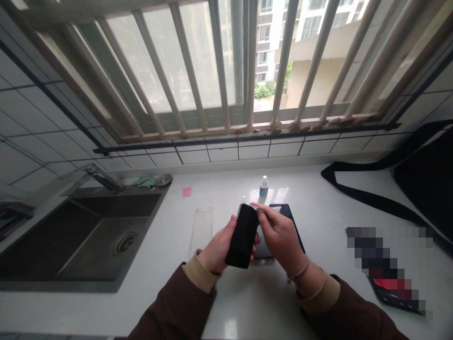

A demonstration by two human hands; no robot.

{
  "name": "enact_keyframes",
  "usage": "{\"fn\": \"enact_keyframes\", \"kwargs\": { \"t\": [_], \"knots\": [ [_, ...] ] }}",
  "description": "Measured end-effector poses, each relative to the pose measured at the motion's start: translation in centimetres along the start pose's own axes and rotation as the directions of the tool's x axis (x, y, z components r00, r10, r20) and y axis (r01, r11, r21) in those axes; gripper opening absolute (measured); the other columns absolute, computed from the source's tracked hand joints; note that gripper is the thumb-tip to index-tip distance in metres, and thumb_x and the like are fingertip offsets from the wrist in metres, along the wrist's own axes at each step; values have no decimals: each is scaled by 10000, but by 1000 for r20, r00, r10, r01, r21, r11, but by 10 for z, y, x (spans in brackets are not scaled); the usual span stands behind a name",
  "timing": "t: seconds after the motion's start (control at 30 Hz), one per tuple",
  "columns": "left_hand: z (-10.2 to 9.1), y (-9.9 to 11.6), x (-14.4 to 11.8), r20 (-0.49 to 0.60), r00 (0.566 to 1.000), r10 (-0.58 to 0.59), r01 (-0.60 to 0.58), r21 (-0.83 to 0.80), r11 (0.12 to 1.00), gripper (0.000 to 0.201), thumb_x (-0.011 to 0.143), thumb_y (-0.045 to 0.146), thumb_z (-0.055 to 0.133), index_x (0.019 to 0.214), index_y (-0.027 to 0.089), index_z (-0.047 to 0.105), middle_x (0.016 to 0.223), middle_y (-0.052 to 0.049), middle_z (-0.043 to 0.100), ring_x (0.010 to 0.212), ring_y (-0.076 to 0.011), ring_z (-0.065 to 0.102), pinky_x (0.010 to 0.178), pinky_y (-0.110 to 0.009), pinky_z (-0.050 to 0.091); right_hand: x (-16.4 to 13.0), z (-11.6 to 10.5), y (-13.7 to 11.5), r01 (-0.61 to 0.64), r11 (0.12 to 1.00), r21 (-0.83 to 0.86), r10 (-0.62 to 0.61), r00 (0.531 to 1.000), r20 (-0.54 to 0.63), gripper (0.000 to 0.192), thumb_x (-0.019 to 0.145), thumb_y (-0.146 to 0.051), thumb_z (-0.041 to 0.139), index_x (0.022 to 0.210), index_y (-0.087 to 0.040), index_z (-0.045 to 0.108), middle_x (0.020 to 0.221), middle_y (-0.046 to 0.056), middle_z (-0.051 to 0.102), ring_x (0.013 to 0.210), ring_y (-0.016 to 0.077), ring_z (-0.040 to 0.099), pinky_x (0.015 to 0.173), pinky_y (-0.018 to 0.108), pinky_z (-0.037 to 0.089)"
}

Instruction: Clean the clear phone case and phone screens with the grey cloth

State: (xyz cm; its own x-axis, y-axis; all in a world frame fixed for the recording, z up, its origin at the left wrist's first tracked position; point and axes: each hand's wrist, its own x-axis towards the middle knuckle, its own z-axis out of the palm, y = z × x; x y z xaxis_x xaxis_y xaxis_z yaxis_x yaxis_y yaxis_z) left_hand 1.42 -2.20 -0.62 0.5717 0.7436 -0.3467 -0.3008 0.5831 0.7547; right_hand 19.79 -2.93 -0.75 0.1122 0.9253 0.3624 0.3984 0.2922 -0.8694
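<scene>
Dk brown sleeves w/ tan cuffs; thin band, maybe pinkish, on R wrist

This place is a kitchen in a home, probably in an apartment building. A dark steel sink with a round drain is set into the white desk, and a metal faucet stands at the back edge of the sink. Behind the sink the wall is covered with white tiles. Above the sink and to its right there is a window with pale metal bars, and through it residential buildings with many windows are visible.
</scene>
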Motion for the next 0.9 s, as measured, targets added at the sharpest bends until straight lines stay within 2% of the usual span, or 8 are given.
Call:
{"fn": "enact_keyframes", "kwargs": {
  "t": [0.07, 0.13, 0.27, 0.47, 0.63, 0.7, 0.8, 0.9],
  "knots": [
    [1, 2, 1, 8, 1000, 9, -9, -47, 999, 709, 1010, 712, 458, 1200, 99, 762, 1030, -204, 763, 792, -248, 747, 691, -355, 630, 0, 0, 0, -78, 997, 18, 78, 997, 12, 443, 1074, -464, 505, 1321, -200, 759, 964, 84, 829, 795, 257, 773, 764, 386, 606],
    [2, 3, 1, 0, 999, 34, -34, -62, 998, 714, 1019, 704, 445, 1229, 92, 746, 1048, -216, 769, 802, -263, 760, 724, -387, 636, 0, 1, 1, -130, 991, 41, 130, 991, 21, 480, 1067, -495, 506, 1359, -197, 743, 935, 80, 828, 756, 251, 763, 730, 379, 600],
    [5, 3, 4, -63, 996, 69, -72, -53, 996, 705, 1029, 675, 453, 1251, 66, 731, 1041, -240, 782, 798, -288, 779, 745, -399, 625, 0, 4, 8, -171, 980, 97, 170, 985, 23, 500, 1055, -506, 532, 1404, -200, 718, 1128, 102, 821, 938, 283, 779, 870, 423, 610],
    [2, 4, 8, -28, 997, -66, 60, -189, 980, 796, 1037, 718, 350, 1082, 44, 772, 979, -241, 795, 724, -249, 759, 690, -355, 607, 1, 9, 16, -196, 954, 228, 194, 981, 28, 475, 1048, -501, 563, 1389, -215, 729, 1291, 105, 781, 1171, 306, 740, 1055, 482, 576],
    [-1, 8, 9, -64, 998, -14, -1, -230, 973, 790, 1069, 675, 290, 1146, 35, 747, 944, -220, 800, 681, -235, 755, 649, -332, 603, 1, 9, 15, -166, 973, 162, 165, 986, 23, 441, 1054, -478, 562, 1381, -237, 732, 1324, 90, 769, 1239, 302, 714, 1127, 498, 526],
    [-2, 8, 11, -98, 995, 14, -37, -230, 972, 778, 1072, 665, 301, 1193, 26, 730, 961, -222, 800, 705, -245, 766, 668, -342, 614, -1, 10, 14, -145, 976, 164, 141, 989, 37, 424, 1053, -466, 567, 1368, -240, 741, 1325, 87, 768, 1234, 298, 717, 1109, 476, 540],
    [-2, 7, 14, -176, 981, 79, -117, -215, 970, 706, 1080, 630, 345, 1293, 53, 690, 970, -199, 806, 741, -259, 782, 644, -333, 613, -3, 12, 11, -138, 974, 180, 122, 988, 98, 416, 1045, -459, 580, 1350, -234, 751, 1207, 90, 811, 1084, 289, 774, 988, 446, 607],
    [-4, 10, 16, -218, 969, 118, -164, -209, 964, 660, 1097, 588, 337, 1306, 62, 676, 919, -179, 806, 697, -242, 775, 592, -300, 592, -4, 13, 7, -146, 963, 228, 111, 981, 158, 394, 1040, -455, 585, 1316, -241, 768, 1106, 81, 830, 974, 278, 794, 899, 423, 636]
  ]
}}
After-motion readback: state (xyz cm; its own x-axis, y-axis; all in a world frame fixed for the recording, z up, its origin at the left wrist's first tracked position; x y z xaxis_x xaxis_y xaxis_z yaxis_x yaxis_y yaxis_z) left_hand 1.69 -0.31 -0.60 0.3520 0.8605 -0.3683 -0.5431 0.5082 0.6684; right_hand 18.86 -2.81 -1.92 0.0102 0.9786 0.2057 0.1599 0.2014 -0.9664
